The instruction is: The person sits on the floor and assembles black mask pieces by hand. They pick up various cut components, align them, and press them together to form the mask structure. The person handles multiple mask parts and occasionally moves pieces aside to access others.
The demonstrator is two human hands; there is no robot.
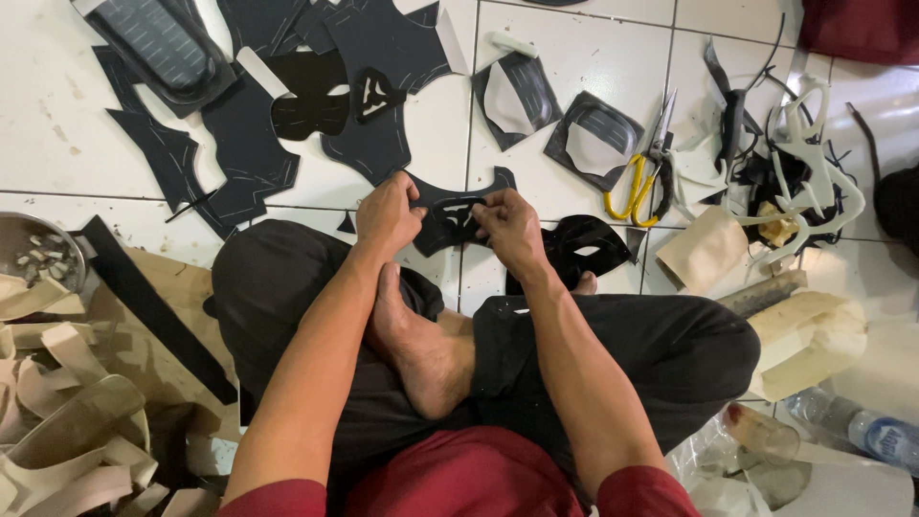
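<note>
White tiled floor point(86, 144), strewn with black cutouts; person sitting cross-legged, looking down. Both hands holding black cut piece point(450, 215) just above floor, ahead of knees, stretched between them, likely for close view. Left hand point(388, 215) grip pinching piece's left edge; right hand point(507, 228) grip pinching right edge. Yellow scissors point(637, 187) lying near right hand, within reach. Beige strips point(67, 450) piling beside left knee. Another black piece point(584, 244) resting by right knee.

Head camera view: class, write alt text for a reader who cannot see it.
A person sitting cross-legged on a white tiled floor holds a black cut-out piece between the left hand and right hand. More black cut pieces lie ahead, with yellow-handled scissors to the right.
</note>
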